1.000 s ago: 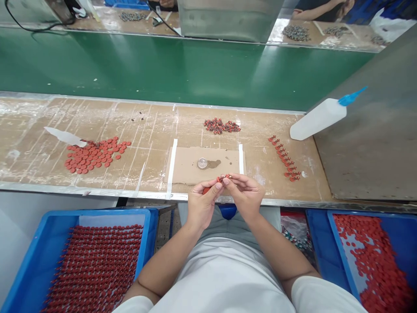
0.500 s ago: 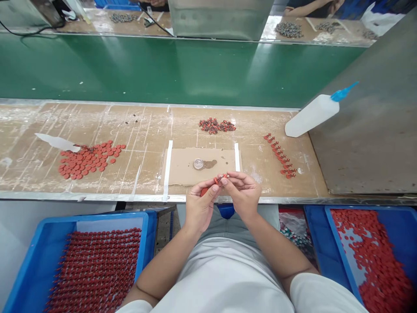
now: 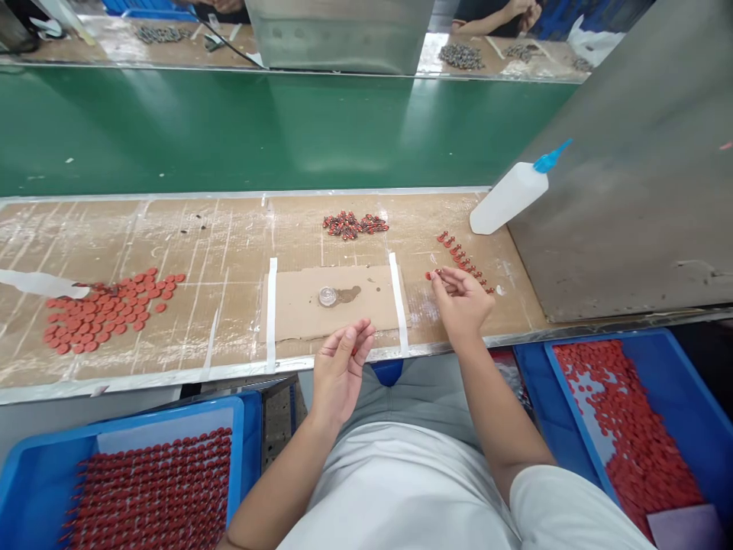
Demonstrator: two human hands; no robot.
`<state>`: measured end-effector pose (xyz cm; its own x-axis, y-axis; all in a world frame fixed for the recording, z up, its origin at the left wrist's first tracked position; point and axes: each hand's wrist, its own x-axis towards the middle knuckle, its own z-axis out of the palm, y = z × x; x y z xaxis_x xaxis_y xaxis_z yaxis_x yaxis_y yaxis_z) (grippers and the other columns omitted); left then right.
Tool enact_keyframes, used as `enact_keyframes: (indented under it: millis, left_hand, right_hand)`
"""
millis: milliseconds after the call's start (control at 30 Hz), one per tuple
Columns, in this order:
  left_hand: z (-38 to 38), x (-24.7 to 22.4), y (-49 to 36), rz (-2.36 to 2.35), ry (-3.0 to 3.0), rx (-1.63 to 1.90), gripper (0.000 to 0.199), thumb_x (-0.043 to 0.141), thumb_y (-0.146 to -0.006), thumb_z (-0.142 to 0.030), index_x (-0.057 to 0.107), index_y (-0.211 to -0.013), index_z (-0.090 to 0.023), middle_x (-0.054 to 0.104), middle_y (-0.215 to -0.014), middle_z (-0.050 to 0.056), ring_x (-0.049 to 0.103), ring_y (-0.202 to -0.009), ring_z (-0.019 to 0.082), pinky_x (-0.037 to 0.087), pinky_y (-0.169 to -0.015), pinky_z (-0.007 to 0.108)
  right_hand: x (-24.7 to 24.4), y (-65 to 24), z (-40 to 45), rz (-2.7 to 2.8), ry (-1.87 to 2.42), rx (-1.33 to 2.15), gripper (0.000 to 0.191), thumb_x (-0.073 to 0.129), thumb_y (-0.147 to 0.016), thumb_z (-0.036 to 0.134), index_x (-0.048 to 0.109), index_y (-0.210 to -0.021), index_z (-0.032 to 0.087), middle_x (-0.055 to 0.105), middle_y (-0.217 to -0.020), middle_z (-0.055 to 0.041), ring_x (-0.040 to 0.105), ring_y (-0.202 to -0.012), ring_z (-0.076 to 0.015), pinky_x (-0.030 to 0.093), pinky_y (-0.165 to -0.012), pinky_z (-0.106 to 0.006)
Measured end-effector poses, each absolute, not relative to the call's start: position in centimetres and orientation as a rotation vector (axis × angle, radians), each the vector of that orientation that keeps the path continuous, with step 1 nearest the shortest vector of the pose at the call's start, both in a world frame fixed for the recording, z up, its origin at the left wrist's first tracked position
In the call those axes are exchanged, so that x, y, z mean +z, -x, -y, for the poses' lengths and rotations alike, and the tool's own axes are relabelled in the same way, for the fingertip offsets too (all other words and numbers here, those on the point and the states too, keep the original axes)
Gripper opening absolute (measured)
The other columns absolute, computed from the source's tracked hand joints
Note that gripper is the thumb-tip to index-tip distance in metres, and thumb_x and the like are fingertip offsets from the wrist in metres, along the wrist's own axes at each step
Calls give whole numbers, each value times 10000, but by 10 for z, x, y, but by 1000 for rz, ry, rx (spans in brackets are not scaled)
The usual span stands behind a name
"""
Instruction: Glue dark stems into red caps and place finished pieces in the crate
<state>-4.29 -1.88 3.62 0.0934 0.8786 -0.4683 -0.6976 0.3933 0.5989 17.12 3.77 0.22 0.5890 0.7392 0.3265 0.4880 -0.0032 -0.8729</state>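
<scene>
My right hand [image 3: 463, 304] has parted from my left hand [image 3: 337, 374] and now pinches a red-disc assembly [image 3: 428, 276] near the assembly row [image 3: 457, 250] on the tabletop [image 3: 298, 241], so two-handed handling looks finished; the left curls loosely (something red [image 3: 354, 351] shows inside; I can't tell its grip).

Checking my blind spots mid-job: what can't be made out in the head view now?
All in the head view:
- Whatever the left hand may hold: mostly hidden by its own fingers.
- Near end of the row of red parts: partly covered by the right hand.
- Red part in the right grip: too small for detail.
- White strip: cut off by the left edge.
- Left blue tray: cut off by the bottom edge.
</scene>
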Motion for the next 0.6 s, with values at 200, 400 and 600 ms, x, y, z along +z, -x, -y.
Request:
enact_keyframes:
  millis: [200,400,600]
  left_hand:
    - [17,33,44,-864,-219,1165,205,629,-842,-299,721,-921,-134,716,-1063,103,672,-982,163,523,-893,244]
    - [12,32,48,-756,-124,1121,351,514,-884,-359,714,-973,-85,687,-1125,160,635,-1081,225,504,-941,300]
    - [10,36,44,-699,-103,1091,398,498,-873,-375,697,-1025,-66,650,-1189,189,579,-1170,272,462,-1002,348]
  right_hand:
    - [-18,-207,-59,1348,2036,-116,308,564,-849,380,665,-1049,169,738,-972,-86,708,-881,-202,525,-836,-312]
    - [-24,-211,-65,1380,2112,-179,293,544,-861,374,661,-1048,181,745,-940,-77,713,-865,-207,522,-810,-299]
    - [-28,-211,-66,1361,2158,-212,313,530,-863,411,666,-1048,198,743,-955,-73,713,-856,-214,519,-813,-309]
